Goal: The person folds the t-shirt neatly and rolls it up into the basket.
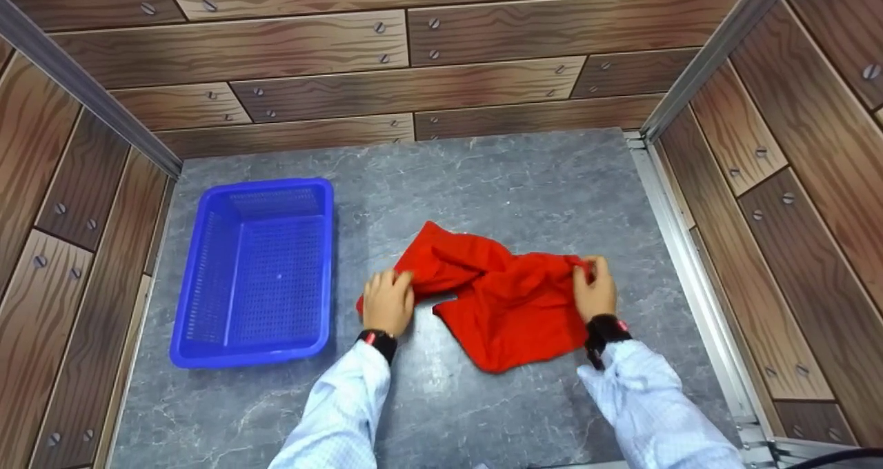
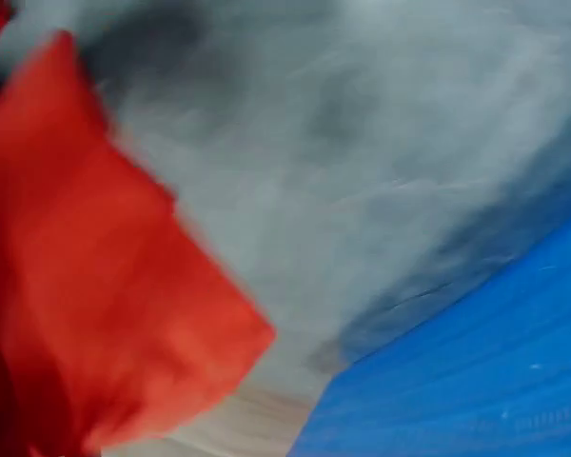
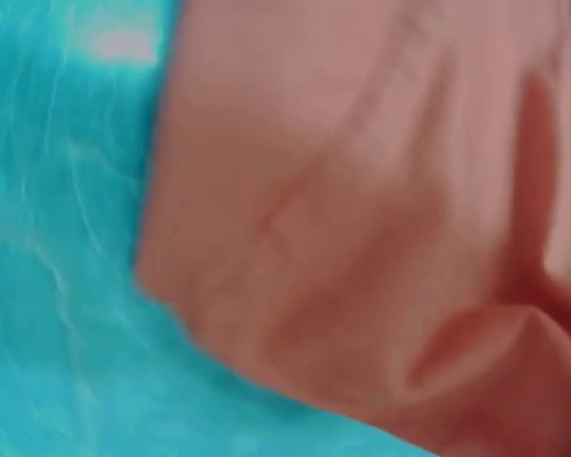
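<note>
A crumpled red cloth [image 1: 510, 296] lies across the grey surface, its folds bunched along the middle. At its left end my left hand [image 1: 388, 302] grips the fabric, with a small bit of red poking out beyond the fingers. My right hand [image 1: 594, 290] pinches the upper right corner of the cloth between thumb and fingers. In the left wrist view, a flap of the red cloth [image 2: 124, 267] hangs at the left, blurred. The right wrist view is mostly filled by the cloth [image 3: 343, 219], its colour washed out to pink; neither wrist view shows the fingers.
An empty blue plastic basket [image 1: 324, 269] with perforated sides stands to the left of my left hand. Its blue side [image 2: 476, 371] also appears in the left wrist view. Wood-patterned panels [image 1: 414, 83] enclose the back and both sides, and a metal rail [image 1: 690, 269] runs along the right edge.
</note>
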Available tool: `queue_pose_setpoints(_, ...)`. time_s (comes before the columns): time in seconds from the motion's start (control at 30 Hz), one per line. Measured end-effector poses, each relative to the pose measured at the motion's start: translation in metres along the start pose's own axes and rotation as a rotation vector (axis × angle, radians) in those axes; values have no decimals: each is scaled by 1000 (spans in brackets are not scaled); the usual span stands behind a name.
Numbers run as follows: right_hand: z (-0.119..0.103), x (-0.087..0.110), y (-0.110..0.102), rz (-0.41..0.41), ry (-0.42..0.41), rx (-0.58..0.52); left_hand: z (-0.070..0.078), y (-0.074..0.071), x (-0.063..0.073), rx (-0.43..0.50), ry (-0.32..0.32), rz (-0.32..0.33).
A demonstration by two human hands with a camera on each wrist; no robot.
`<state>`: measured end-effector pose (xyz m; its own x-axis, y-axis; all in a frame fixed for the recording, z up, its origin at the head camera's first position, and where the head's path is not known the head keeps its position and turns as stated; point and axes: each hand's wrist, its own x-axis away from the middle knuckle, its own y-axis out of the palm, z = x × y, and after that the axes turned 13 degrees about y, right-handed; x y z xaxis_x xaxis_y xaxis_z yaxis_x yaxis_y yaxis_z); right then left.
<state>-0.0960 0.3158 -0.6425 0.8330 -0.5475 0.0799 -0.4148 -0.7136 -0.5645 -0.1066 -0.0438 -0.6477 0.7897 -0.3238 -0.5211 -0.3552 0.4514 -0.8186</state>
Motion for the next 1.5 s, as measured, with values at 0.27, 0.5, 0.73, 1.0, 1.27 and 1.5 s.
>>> queue_pose_setpoints(0.27,3,66,23,-279,-813,306,-1,16,53,-48,-82,-201)
queue_pose_setpoints(0.5,20,87,46,-523,-902,493,0,19,56,-21,-115,-234)
queue_pose_setpoints(0.73,-17,57,57,-306,-359,141,-2,20,56,-6,-147,-263)
queue_pose_setpoints(1.0,-24,14,64,-314,221,203,8,16,33,152,-243,-249)
queue_pose_setpoints(1.27,-20,20,67,-440,293,303,18,20,6,243,-310,-327)
queue_pose_setpoints(1.5,-46,10,57,-398,244,233,13,14,-3,239,-261,-140)
